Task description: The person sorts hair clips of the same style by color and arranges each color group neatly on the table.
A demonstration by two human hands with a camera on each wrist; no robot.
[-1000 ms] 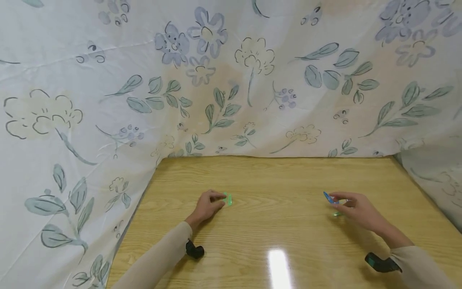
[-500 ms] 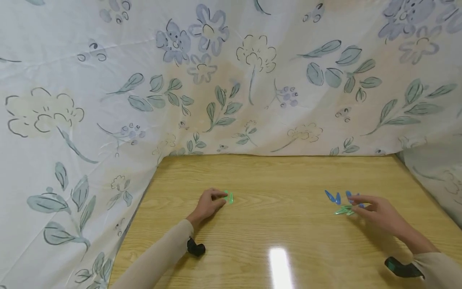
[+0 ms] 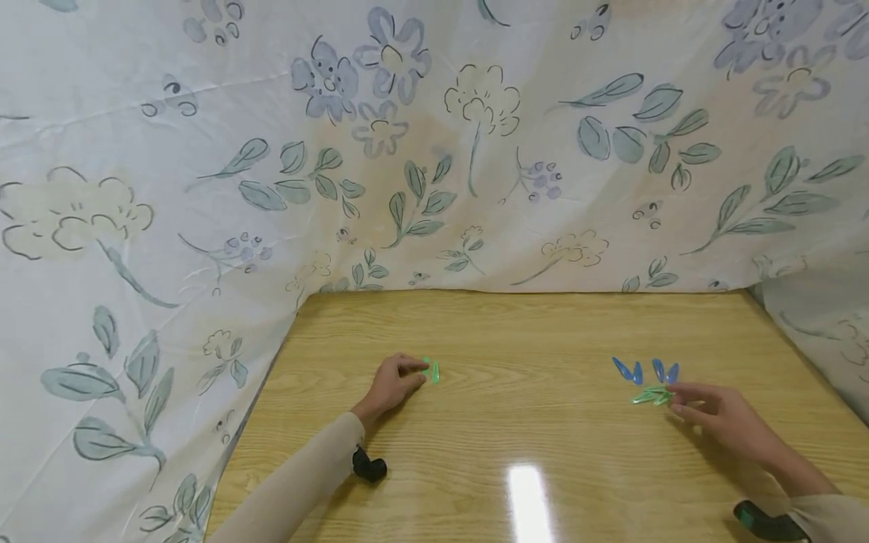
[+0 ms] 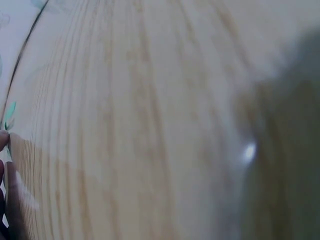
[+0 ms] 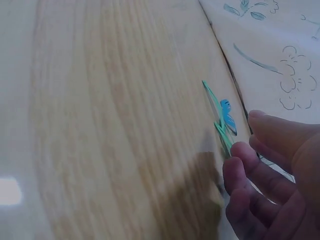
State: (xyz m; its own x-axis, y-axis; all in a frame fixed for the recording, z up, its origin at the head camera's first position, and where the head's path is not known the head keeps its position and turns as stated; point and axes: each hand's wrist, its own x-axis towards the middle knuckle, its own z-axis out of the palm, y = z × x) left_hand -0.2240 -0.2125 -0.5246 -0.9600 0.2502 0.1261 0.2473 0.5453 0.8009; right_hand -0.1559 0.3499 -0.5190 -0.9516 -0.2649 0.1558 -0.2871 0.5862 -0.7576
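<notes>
In the head view my left hand (image 3: 396, 382) rests on the table at left. Its index finger and thumb pinch a small green hair clip (image 3: 426, 372), partly covered by the fingertip. Just right of it lies a second green hair clip (image 3: 436, 372). At the right, my right hand (image 3: 723, 415) has loosely bent fingers with a gap between them and holds nothing. Its fingertips are at the right end of a small heap of green hair clips (image 3: 648, 395); whether they touch is unclear. Behind the heap lie several blue hair clips (image 3: 622, 369), fanned in two pairs.
A glossy wooden table (image 3: 516, 339) carries everything, with a bright light reflection near its front. A floral cloth (image 3: 502, 166) hangs along the back and both sides. Black wrist devices (image 3: 369, 465) sit on both forearms.
My right hand has moved right and slightly nearer, letting go of a blue hair clip and uncovering the blue clips and green heap. The left hand has stayed in place.
</notes>
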